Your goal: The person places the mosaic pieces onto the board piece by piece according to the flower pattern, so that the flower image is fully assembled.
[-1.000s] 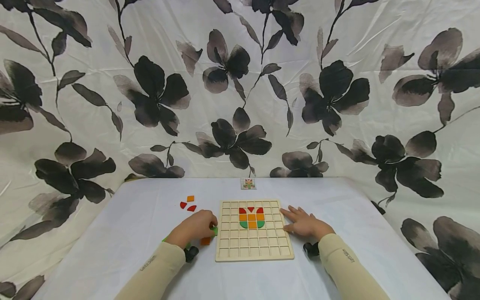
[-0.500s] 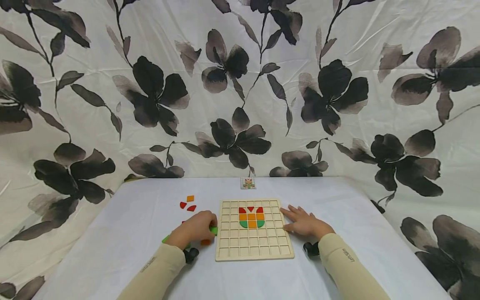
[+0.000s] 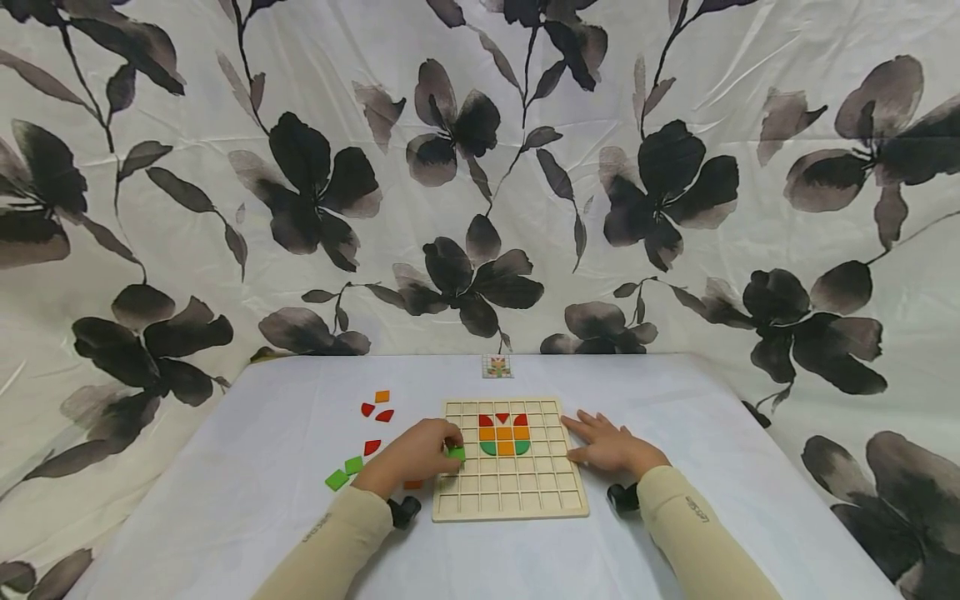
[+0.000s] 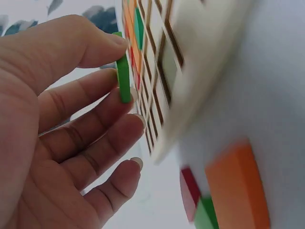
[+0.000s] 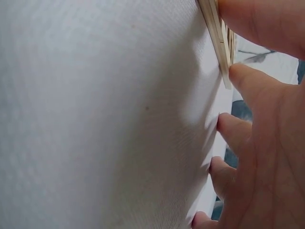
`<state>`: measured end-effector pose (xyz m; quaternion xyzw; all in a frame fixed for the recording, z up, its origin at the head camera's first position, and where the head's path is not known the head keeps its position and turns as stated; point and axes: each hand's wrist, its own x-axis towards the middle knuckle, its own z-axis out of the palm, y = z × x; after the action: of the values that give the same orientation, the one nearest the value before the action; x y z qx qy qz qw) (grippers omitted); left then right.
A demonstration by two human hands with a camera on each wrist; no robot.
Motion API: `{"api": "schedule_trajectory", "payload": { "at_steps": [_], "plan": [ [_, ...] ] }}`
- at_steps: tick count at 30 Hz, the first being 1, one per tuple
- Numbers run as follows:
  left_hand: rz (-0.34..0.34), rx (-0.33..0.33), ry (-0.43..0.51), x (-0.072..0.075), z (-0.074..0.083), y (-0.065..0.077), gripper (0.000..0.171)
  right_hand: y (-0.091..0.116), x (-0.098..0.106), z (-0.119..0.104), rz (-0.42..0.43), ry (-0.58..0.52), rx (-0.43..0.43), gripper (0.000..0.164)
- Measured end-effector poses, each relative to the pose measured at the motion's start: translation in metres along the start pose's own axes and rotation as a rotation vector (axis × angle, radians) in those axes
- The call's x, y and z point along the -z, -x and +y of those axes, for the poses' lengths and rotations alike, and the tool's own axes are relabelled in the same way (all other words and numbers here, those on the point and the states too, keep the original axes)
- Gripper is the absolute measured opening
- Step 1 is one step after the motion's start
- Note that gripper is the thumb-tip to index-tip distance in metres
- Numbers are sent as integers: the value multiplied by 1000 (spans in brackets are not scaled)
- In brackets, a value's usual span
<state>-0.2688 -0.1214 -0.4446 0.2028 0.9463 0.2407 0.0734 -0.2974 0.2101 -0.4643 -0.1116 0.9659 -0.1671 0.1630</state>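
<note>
My left hand (image 3: 422, 454) pinches a green square tile (image 4: 123, 76) between thumb and fingertips, over the left edge of the wooden grid board (image 3: 510, 492). In the upper middle of that board sit red pieces (image 3: 521, 421), orange squares (image 3: 504, 434) and two green quarter-round pieces (image 3: 488, 448). My right hand (image 3: 611, 447) lies with fingers spread at the board's right side. In the right wrist view its thumb and index finger (image 5: 252, 81) touch the board's edge (image 5: 219, 43), and the other fingertips rest on the white cloth.
Left of the board lie two green squares (image 3: 337, 480), red pieces (image 3: 372, 447) and an orange square (image 3: 382, 396). Another orange piece (image 3: 413, 484) is partly hidden under my left wrist. A small patterned card (image 3: 497, 367) lies at the table's far edge, before a floral cloth (image 3: 465, 283).
My left hand has moved right with the green square tile, from beside the board to over its left columns. Green squares and a red piece are uncovered behind it. My right hand stays put.
</note>
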Motion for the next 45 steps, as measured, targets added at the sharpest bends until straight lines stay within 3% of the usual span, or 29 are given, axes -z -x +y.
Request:
{"api": "schedule_trajectory", "payload": {
  "at_steps": [9,18,22,35,41,45],
  "plan": [
    [-8,-78,3,-13,24,-12,18,0,1,0,4,8,6,68],
    [10,-124,-62,-30,42,-23,16,-1,-1,2,4,16,8,67],
    [18,-118,-75,-33,51,-25,16,-1,-1,2,8,21,9,67],
    [18,-74,40,-45,55,-31,13,0,-2,3,-1,17,4,67],
    [20,-46,-17,-47,59,-28,11,1,-1,3,-1,9,10,67],
    [21,-53,-108,-47,63,-27,11,0,-1,3,1,8,12,67]
  ]
}}
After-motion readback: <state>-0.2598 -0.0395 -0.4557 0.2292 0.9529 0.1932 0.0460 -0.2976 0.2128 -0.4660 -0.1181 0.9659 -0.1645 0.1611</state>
